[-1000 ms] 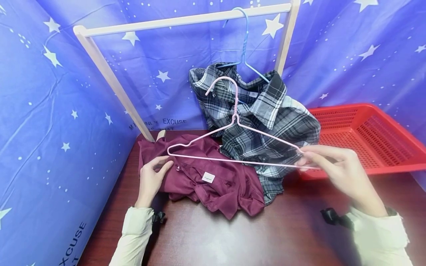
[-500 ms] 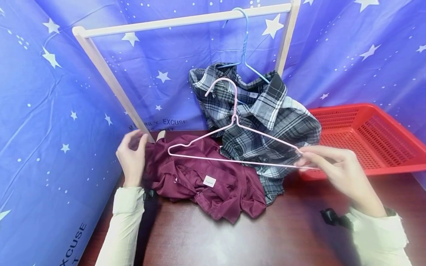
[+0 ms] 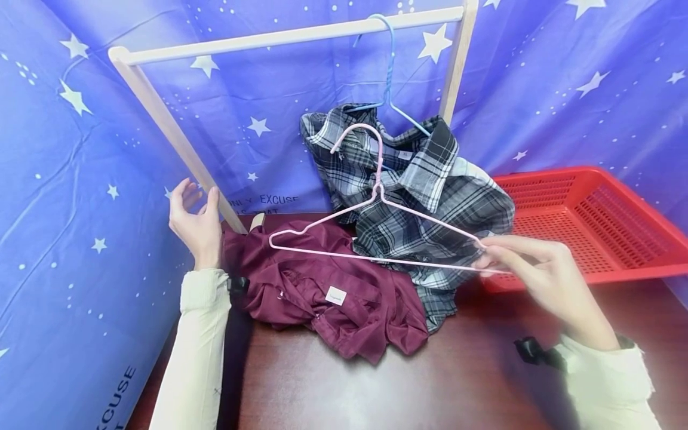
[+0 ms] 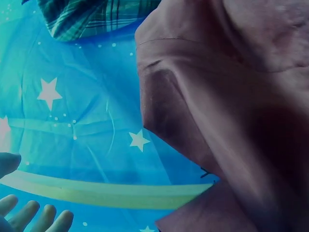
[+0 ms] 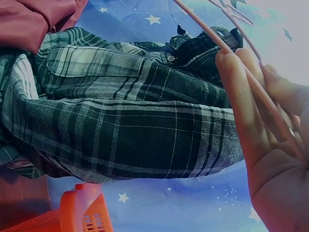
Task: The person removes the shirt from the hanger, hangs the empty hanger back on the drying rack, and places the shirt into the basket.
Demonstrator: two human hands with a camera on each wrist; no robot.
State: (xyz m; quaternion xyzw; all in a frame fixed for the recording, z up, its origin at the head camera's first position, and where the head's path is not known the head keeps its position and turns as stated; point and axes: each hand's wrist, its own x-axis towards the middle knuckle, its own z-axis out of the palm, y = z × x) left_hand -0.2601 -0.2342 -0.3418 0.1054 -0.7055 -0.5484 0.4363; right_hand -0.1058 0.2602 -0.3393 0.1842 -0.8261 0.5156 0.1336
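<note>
In the head view, my right hand (image 3: 543,280) pinches a pink wire hanger (image 3: 379,173) by its right end, between thumb and fingers. The hanger's hook points up and its bare left end lies over a maroon shirt (image 3: 376,304), crumpled on the table with a white label at its collar. My left hand (image 3: 194,221) is raised left of the maroon shirt, near the rack's left post, fingers loosely bent around nothing. Behind the pink hanger, a black-and-white plaid shirt (image 3: 430,185) hangs on a blue hanger (image 3: 389,71). The right wrist view shows the pink wire (image 5: 263,92) crossing the fingers.
A wooden rack (image 3: 290,37) stands at the back, carrying the blue hanger on its bar. To the right sits a red plastic basket (image 3: 602,278). Blue star-printed cloth (image 3: 97,185) encloses the dark red table (image 3: 344,394) at the back and sides.
My left hand has come away from near the hanger's left end and moved up and left. The maroon shirt has shifted slightly. My right hand and the pink hanger have stayed almost still.
</note>
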